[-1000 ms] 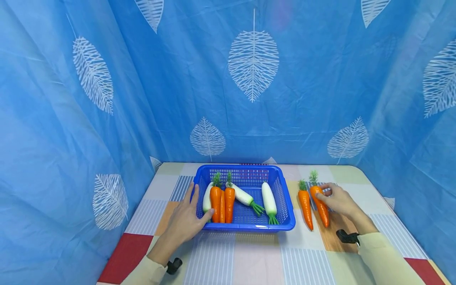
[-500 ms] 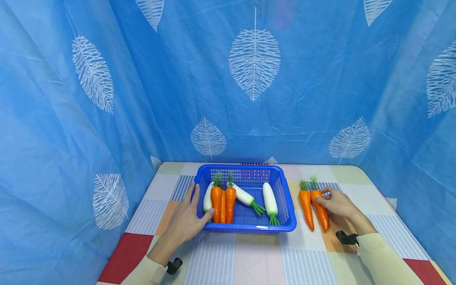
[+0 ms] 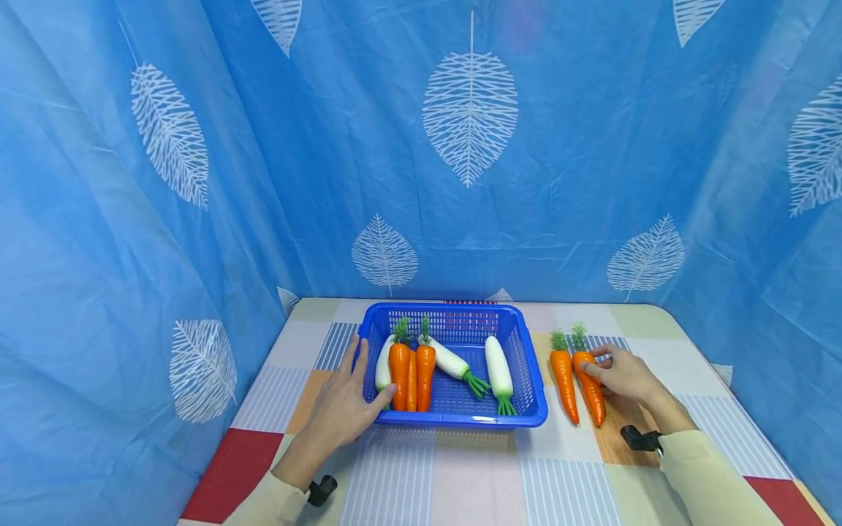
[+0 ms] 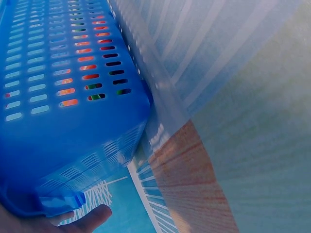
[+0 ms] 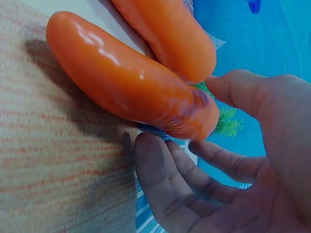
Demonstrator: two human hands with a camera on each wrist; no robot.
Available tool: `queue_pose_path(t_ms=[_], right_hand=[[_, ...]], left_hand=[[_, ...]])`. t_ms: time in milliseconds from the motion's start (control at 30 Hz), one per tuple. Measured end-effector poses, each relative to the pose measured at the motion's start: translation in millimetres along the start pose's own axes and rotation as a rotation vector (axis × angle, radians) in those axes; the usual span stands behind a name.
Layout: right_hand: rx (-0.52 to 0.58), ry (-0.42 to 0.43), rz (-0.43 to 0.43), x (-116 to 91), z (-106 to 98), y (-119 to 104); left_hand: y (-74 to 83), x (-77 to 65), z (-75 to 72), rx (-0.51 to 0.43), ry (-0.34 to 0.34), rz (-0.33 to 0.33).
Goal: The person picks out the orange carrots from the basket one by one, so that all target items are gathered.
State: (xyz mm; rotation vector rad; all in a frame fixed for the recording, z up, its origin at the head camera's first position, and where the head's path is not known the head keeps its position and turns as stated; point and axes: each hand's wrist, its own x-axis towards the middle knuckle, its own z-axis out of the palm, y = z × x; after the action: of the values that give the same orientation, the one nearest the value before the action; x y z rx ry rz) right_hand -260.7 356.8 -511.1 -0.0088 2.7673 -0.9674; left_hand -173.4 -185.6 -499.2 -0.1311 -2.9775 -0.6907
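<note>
My left hand (image 3: 342, 405) lies at the left side of a blue plastic basket (image 3: 460, 420), fingers straight and spread, the thumb at the front left corner. In the left wrist view, some of its fingertips (image 4: 95, 218) show beside the basket wall (image 4: 68, 121). On the right, my right hand (image 3: 621, 374) holds the upper end of an orange carrot (image 3: 592, 398) with green leaves, thumb on one side and fingers on the other. That carrot (image 5: 131, 82) lies on the cloth close beside a second carrot (image 3: 563, 383), as the right wrist view also shows.
In the basket lie several carrots (image 3: 425, 376) and white radishes (image 3: 498, 369) with green ends. A patchwork cloth (image 3: 473, 475) covers the table. Blue curtains (image 3: 559, 183) with white leaf prints hang behind and at both sides.
The carrot in my right hand has shifted, its leafy end coming down and nearer, and it now lies more nearly parallel to the second carrot. My left hand keeps its place.
</note>
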Motion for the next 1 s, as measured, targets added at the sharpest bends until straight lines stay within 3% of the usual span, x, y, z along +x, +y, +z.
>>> queue_pose_path(t_ms=[333, 533, 733, 1000], right_hand=[[-0.054, 0.023, 0.021, -5, -4, 0], [-0.151, 0.147, -0.006, -13, -5, -11], [-0.187, 0.260, -0.056, -25, -3, -47], [-0.151, 0.242, -0.247, -29, 13, -112]], left_hand=[[0.0, 2.8, -0.7, 0.000, 0.000, 0.012], [0.4, 2.0, 0.1, -0.002, -0.016, 0.009], [0.8, 1.3, 0.4, 0.005, -0.007, 0.010], [-0.2, -0.5, -1.0, 0.017, 0.001, 0.012]])
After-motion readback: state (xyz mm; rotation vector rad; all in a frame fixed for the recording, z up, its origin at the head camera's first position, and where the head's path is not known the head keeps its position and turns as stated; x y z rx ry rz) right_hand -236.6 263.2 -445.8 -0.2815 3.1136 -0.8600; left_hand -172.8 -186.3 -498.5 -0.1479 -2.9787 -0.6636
